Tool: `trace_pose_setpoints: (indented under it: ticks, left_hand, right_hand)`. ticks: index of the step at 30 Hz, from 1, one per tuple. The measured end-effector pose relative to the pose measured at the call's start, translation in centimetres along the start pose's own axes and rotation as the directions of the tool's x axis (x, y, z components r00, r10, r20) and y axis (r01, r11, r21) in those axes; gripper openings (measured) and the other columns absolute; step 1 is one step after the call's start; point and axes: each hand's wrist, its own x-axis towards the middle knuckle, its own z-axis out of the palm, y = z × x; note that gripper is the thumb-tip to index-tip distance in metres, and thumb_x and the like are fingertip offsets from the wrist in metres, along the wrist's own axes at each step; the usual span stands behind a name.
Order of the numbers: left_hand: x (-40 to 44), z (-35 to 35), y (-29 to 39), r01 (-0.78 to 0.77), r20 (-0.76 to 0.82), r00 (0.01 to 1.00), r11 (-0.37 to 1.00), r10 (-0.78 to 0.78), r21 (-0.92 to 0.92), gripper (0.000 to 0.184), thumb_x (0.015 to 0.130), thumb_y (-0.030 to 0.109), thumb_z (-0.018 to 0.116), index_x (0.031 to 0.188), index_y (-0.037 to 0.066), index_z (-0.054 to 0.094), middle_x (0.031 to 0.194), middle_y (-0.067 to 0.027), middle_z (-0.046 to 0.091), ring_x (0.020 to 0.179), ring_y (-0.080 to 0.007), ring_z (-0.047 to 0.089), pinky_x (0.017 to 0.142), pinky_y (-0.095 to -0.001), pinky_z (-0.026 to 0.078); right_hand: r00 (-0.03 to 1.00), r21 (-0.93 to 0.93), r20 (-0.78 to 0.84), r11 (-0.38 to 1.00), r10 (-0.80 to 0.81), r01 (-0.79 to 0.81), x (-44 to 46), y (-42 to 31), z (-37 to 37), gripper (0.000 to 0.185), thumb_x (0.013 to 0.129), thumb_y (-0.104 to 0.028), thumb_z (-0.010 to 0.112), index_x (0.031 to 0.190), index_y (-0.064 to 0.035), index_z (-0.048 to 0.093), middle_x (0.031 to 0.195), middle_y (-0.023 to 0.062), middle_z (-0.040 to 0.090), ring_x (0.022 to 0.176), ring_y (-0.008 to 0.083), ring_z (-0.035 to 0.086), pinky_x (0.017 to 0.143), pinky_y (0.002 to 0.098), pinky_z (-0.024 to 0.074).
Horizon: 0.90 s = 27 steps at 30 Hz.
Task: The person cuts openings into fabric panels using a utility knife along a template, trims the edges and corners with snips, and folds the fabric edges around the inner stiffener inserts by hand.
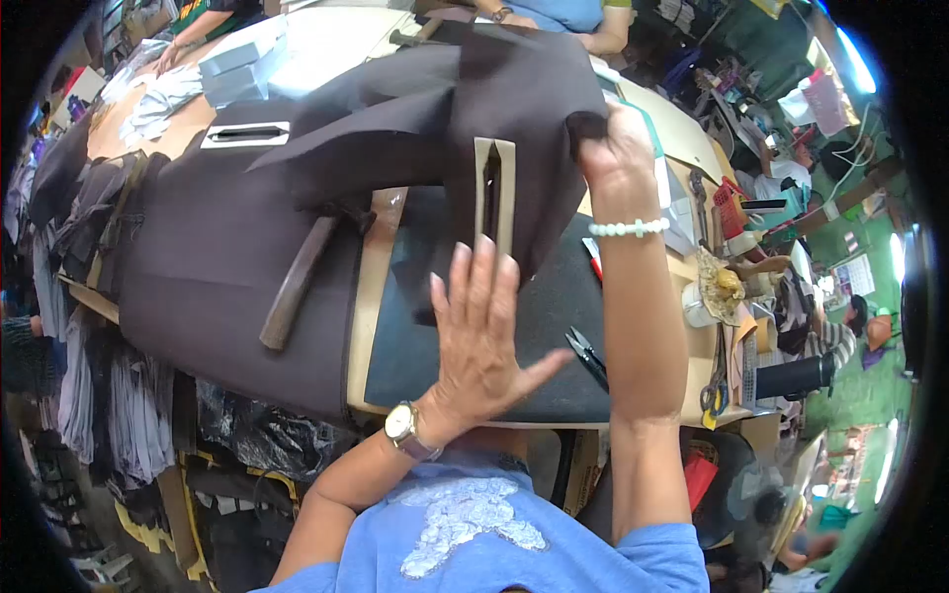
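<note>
My right hand [621, 153], with a beaded bracelet on the wrist, is closed on the edge of a dark brown fabric piece [554, 89] and holds it raised over the table. A slot framed in a cream strip [504, 198] runs upright in this piece. My left hand [476, 331] is open, fingers stretched out and thumb apart, its fingertips at the slot's lower end; whether they touch the cloth I cannot tell. Another white-framed slot [245, 134] shows in the dark fabric at left. A hammer [297, 287] lies on this fabric. Thread snips [588, 356] rest on the dark mat [534, 385].
A red-and-white tool [593, 259] lies near my right forearm. Along the right edge are a white container [700, 304], scissors [714, 395] and a black cylinder [794, 377]. Grey boxes [242, 59] stand at the back left. Other people's arms [193, 38] show across the table.
</note>
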Motion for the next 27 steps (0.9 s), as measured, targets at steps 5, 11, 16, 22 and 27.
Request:
trace_pose_setpoints:
  ticks: [5,11,16,22,27]
  left_hand:
    - [4.2,0.6,-2.2,0.055,-0.221,0.974,0.997,-0.042,0.055,0.078,0.074,0.017,0.070,0.137,-0.002,0.029,0.138,-0.0249,0.035,0.128,-0.0374,0.036,0.102,-0.0469,0.033]
    - [8.1,-5.6,-6.5,-0.120,-0.415,0.863,0.914,0.289,0.388,0.042,0.074,-0.015,0.052,0.109,0.006,0.065,0.110,-0.0118,0.064,0.107,-0.0262,0.060,0.093,-0.0392,0.047]
    - [6.0,-8.1,-7.5,-0.229,-0.211,0.890,0.796,0.405,0.560,0.028,0.080,-0.004,0.054,0.101,0.008,0.069,0.109,-0.0112,0.065,0.109,-0.0246,0.059,0.099,-0.0425,0.039]
    - [-3.2,-5.2,-6.2,-0.325,0.293,0.925,0.901,0.240,0.288,0.027,0.080,0.006,0.055,0.104,0.010,0.067,0.113,-0.0103,0.063,0.106,-0.0246,0.059,0.098,-0.0465,0.038]
    - [-2.2,-6.2,-2.7,-0.194,0.440,0.895,0.954,0.077,0.229,0.031,0.075,-0.002,0.057,0.104,0.005,0.065,0.111,-0.0095,0.063,0.107,-0.0285,0.057,0.098,-0.0470,0.037]
  right_hand:
    - [1.000,0.174,-0.009,0.985,-0.006,0.008,-3.3,-3.5,-0.1,0.020,0.092,-0.002,0.038,0.103,0.0078,0.051,0.101,0.0204,0.061,0.088,0.0285,0.063,0.075,0.0394,0.0558]
    - [0.907,-0.179,0.215,0.899,-0.362,0.401,-6.6,-7.8,-7.1,0.031,0.087,0.003,0.049,0.118,0.0009,0.048,0.110,0.0141,0.060,0.098,0.0220,0.061,0.084,0.0345,0.0529]
    - [0.865,-0.598,0.196,0.643,-0.463,0.479,-12.3,-6.3,-14.5,0.034,0.084,0.005,0.055,0.118,0.0035,0.050,0.110,0.0123,0.058,0.096,0.0170,0.060,0.088,0.0297,0.0495]
    - [0.871,-0.972,0.190,-0.212,-0.454,0.102,-19.9,-4.6,-21.5,0.034,0.080,0.003,0.057,0.114,-0.0006,0.058,0.114,0.0157,0.057,0.109,0.0314,0.053,0.098,0.0365,0.0387]
    - [0.753,-0.870,0.461,-0.408,-0.469,0.278,-21.0,-3.9,-15.4,0.027,0.079,0.000,0.062,0.106,-0.0027,0.063,0.105,0.0131,0.057,0.101,0.0277,0.056,0.087,0.0368,0.0445]
